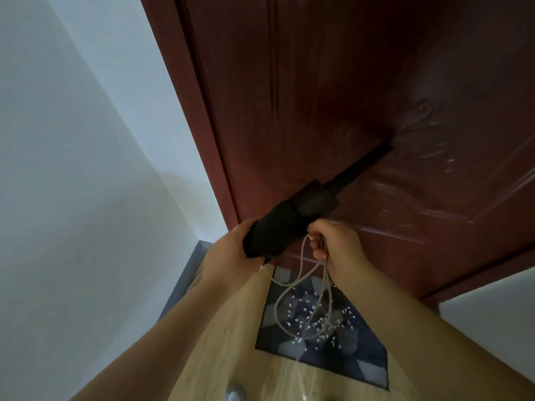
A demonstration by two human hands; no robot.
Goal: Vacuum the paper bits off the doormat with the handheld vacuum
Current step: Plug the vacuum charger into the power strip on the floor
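Black handheld vacuum (292, 218) held up in front of the red-brown door (362, 111), nozzle aimed up and right, body raised well above the doormat (362, 354). Left hand (228, 256) wrapped around the rear end, fingers closed on it. Right hand (335, 247) just beside the vacuum's underside, fingers pinched on a grey cord (292, 287) looping down. White paper bits (315, 319) scattered across the blue patterned doormat on the wooden floor (231, 342).

Two bare forearms, no sleeves, bare left hand (231, 250), right hand (338, 244)
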